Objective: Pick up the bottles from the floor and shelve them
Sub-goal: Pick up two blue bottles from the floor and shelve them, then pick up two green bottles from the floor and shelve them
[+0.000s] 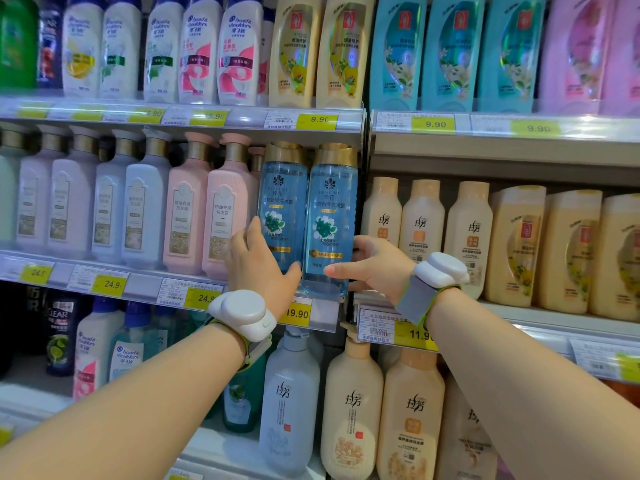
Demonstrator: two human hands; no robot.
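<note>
Two blue bottles upright on the middle shelf [313,299].
The left hand [258,265] wraps around the left blue bottle [282,206]; the right hand [372,263] grips the right blue bottle [330,216] low down, beside pink bottles [207,206].

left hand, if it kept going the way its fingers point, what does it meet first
The left hand already touches the left blue bottle. Its fingers point up and into the shelf, so pushing on would likely press that bottle back; what stands behind it is hidden.

clear blue bottles [306,216] with gold caps, yellow price tags [317,121]
</note>
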